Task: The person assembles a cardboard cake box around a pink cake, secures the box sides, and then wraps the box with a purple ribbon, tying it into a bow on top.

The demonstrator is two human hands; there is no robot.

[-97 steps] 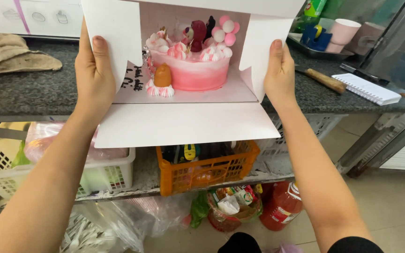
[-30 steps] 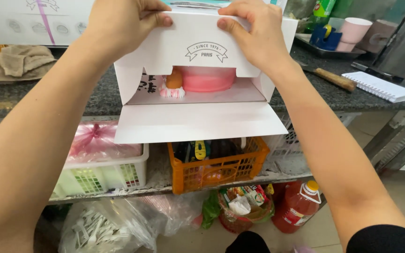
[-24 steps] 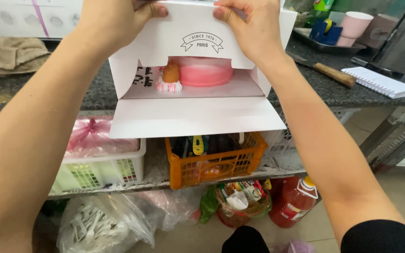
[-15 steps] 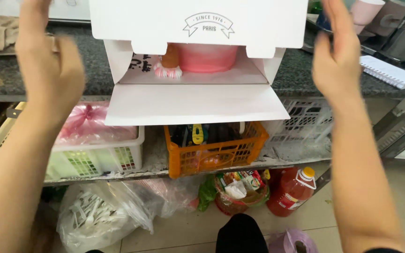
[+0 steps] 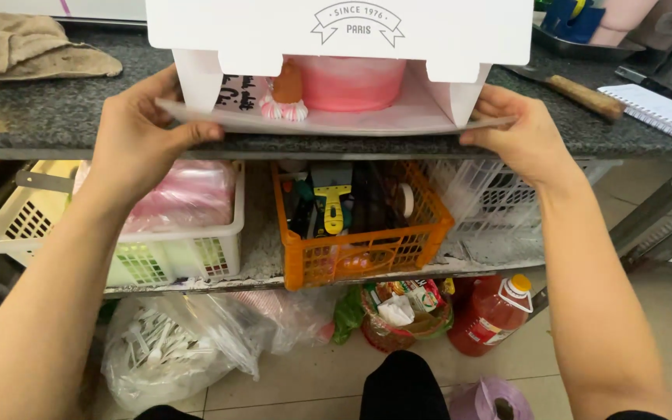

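A white cardboard cake box (image 5: pixel 429 35) stands on the dark granite counter (image 5: pixel 56 117), lid down over the top. Inside shows a pink cake (image 5: pixel 351 82) with small pink-and-white decorations. The box's front flap (image 5: pixel 336 124) is raised to about level with the counter edge. My left hand (image 5: pixel 145 128) grips the flap's left corner, thumb on top. My right hand (image 5: pixel 519 132) holds the flap's right corner the same way.
A beige cloth (image 5: pixel 17 50) lies at the counter's left; a wooden-handled knife (image 5: pixel 577 93) and spiral notebook (image 5: pixel 663 113) at its right. On the shelf below are a white basket (image 5: pixel 157 257), an orange crate (image 5: pixel 359 253) and a white crate (image 5: pixel 491 202). Plastic bags and a red bottle (image 5: pixel 495 315) stand on the floor.
The lid went down over the cake. My hands left the lid, spread out to the sides, then came in to grip the hanging front flap and lift it up level.
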